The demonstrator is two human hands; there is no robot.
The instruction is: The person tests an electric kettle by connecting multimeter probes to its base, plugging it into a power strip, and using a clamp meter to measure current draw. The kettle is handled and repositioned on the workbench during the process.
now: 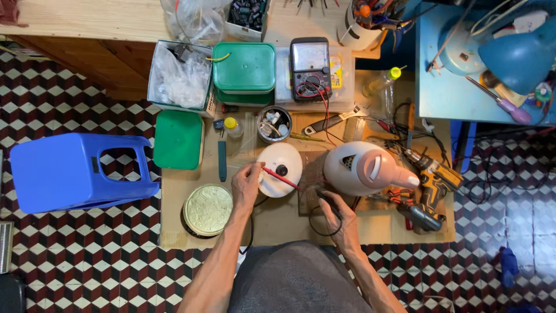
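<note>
Head view, items listed by size, largest first.

Blue plastic stool (75,171) – lies on its side on the checkered floor, left of the cardboard sheet (278,223) that serves as work surface.

Blue desk lamp (515,52) – on the blue table at upper right.

White electric kettle (365,168) – lies tipped on the cardboard, just right of centre, its handle toward the yellow cordless drill (431,182) beside it.

Green lidded box (243,69) – stands at the top of the cardboard; a second green lid (178,139) lies below and to its left.

Analogue multimeter (310,68) – rests on a clear case right of the green box; red and black leads run down from it toward the hands.

White round kettle base (281,168) – lies centre, between the hands and just left of the kettle.

Round tin lid (207,210) – lower left of the cardboard, near the left forearm.

Left hand (246,185) – fingers pinched closed on the red probe (280,178), which lies across the white base, touching it.

Right hand (343,223) – fingers curled around the black probe (328,200), tip pointing up-left near the kettle's lower edge; contact cannot be told.

Small metal cup (274,123) – holds small parts, above the base.
</note>
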